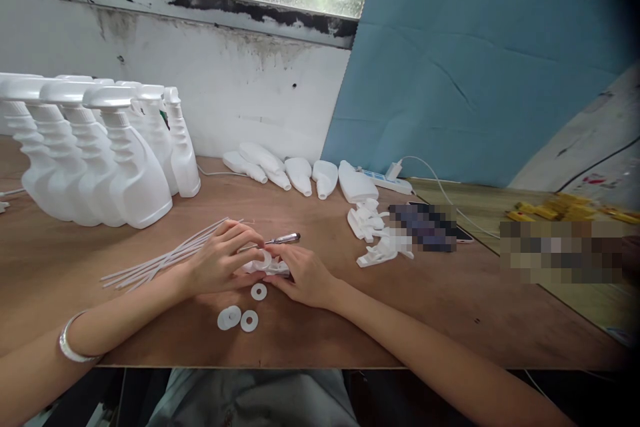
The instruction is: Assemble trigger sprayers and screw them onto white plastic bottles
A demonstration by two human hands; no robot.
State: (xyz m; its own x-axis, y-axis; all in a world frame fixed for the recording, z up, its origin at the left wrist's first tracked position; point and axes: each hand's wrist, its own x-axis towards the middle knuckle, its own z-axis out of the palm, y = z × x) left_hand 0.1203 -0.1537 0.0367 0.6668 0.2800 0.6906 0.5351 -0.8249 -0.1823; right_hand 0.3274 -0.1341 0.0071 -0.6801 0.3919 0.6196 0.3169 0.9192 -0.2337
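Both hands meet over a white plastic spray trigger head (273, 267) at the middle of the table. My right hand (306, 275) grips its right end between thumb and fingers. My left hand (227, 257) is closed about its left side, at a round white collar (261, 260); the fingers partly hide it. Just behind the hands lies a small screwdriver (285, 238) with a shiny handle. Thin white dip tubes (150, 268) lie in a bundle beside my left forearm. Nearest my body are several flat white washers (249, 321), some overlapping.
Assembled white spray bottles (143, 180) stand at the left. Several empty white bottles (299, 175) lie along the wall. Loose trigger heads (383, 248), a blurred phone (430, 227) and a power strip (387, 181) are to the right, with yellow pieces (563, 207) beyond.
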